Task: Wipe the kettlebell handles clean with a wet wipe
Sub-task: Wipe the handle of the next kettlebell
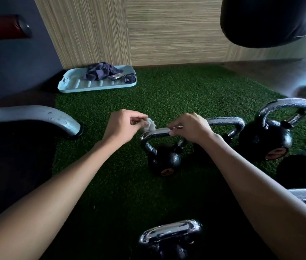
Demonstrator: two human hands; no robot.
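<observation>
A small black kettlebell [164, 161] with a chrome handle [149, 136] stands on the green turf in the middle. A white wet wipe [149, 125] stretches along the top of that handle. My left hand [123, 125] pinches the wipe's bunched left end. My right hand [189, 128] pinches its right end against the handle. A larger kettlebell [266, 139] stands to the right, another handle [225, 121] shows behind my right hand, and a third chrome handle [171, 233] sits close at the bottom.
A pale blue tray [84, 84] with a purple cloth [101, 71] lies at the far left of the turf by the wood-panel wall. A grey machine foot [35, 117] reaches in from the left. A black punching bag [268, 19] hangs at top right.
</observation>
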